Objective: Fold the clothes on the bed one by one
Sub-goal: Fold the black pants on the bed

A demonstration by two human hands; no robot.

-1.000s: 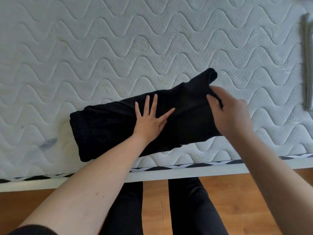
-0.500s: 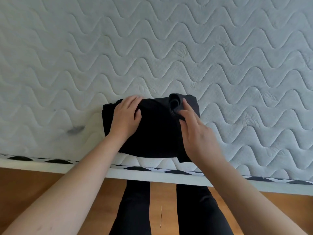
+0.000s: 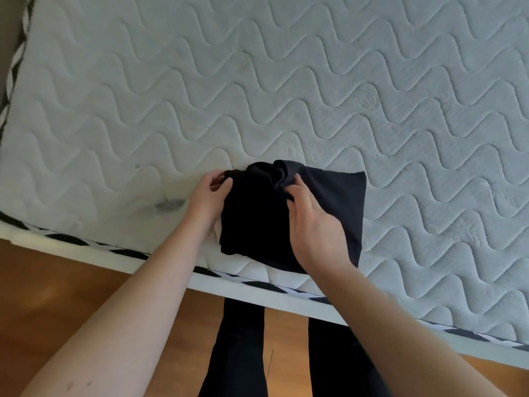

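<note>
A black garment (image 3: 329,207), folded into a compact square, lies on the white quilted mattress (image 3: 286,81) close to its near edge. My left hand (image 3: 207,196) grips the garment's upper left corner, fingers curled over the edge. My right hand (image 3: 312,224) rests on top of the bundle, its fingertips pinching a bunched fold near the top middle. The garment's right part lies flat and uncovered.
The mattress edge with black-and-white trim (image 3: 257,285) runs diagonally below the garment. A grey smudge (image 3: 169,206) marks the mattress left of my left hand. Wooden floor (image 3: 57,282) and my dark-trousered legs (image 3: 237,353) are below.
The long black garment has been folded in from the right into a compact square. My left hand moved from pressing flat on it to gripping its left corner; my right hand now pinches the top fold.
</note>
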